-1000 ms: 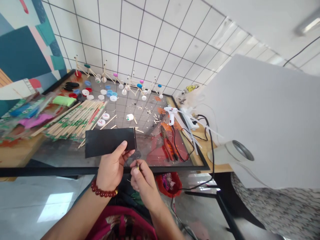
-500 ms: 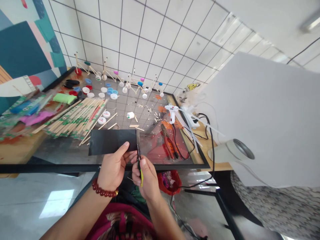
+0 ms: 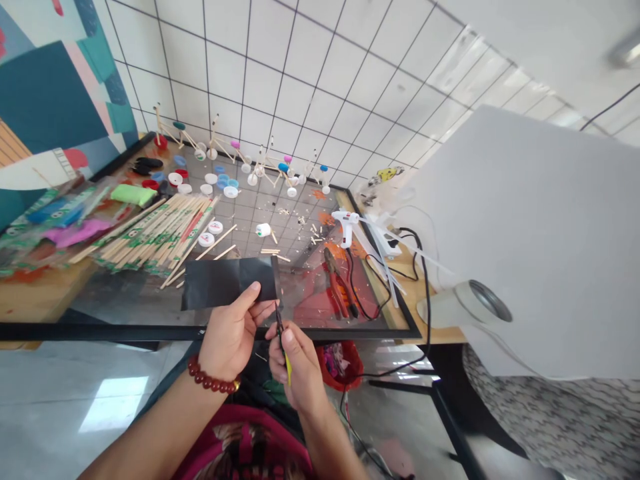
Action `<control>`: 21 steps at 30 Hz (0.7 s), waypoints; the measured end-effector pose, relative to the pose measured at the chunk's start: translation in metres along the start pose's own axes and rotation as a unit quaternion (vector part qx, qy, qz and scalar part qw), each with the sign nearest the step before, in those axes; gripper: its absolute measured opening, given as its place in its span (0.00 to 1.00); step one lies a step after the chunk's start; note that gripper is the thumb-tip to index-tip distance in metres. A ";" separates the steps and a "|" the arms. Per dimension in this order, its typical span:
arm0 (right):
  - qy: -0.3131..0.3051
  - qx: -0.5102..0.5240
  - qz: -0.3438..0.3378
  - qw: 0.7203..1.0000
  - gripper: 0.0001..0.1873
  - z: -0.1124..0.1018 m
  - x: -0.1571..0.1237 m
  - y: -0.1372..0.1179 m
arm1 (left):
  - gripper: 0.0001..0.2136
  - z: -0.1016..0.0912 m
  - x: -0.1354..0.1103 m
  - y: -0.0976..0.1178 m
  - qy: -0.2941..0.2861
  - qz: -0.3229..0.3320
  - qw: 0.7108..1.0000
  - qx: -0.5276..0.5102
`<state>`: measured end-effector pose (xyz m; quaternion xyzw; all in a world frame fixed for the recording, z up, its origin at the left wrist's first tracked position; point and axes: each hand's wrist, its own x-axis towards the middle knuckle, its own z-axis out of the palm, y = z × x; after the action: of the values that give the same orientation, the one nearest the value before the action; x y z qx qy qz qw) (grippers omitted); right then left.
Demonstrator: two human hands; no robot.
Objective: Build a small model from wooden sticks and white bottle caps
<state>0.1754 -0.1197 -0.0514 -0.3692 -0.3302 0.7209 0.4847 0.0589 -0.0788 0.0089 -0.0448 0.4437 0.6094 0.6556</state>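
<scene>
Our left hand [image 3: 227, 343] pinches the black sheet [image 3: 213, 283], spread beyond the grip; our right hand [image 3: 300, 367] curls around scissors [image 3: 281, 327] just beside. We judge the sheet light, flexible, best held near its edge.

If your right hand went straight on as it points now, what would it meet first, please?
The right hand would probably meet the black sheet first, scissors leading, with the left hand close beside; depth is unclear.

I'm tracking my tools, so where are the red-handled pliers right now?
In the head view, the red-handled pliers lie toward the right side of the table, nearer than the white glue gun, beside its black cord, beyond the right hand.
</scene>
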 end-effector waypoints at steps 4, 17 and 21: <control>0.010 0.004 -0.010 1.000 0.22 0.000 0.000 0.001 | 0.14 0.001 -0.003 -0.004 -0.014 -0.024 1.000 -0.002; 0.013 0.001 -0.002 1.000 0.24 0.003 0.000 0.000 | 0.08 0.000 0.001 -0.004 -0.006 0.023 1.000 -0.011; 0.008 -0.009 -0.008 1.000 0.26 0.008 0.009 -0.011 | 0.10 0.012 0.003 0.001 -0.029 0.031 0.999 -0.013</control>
<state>0.1713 -0.1092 -0.0405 -0.3769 -0.3355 0.7109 0.4898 0.0641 -0.0692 0.0144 -0.0223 0.4178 0.6363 0.6481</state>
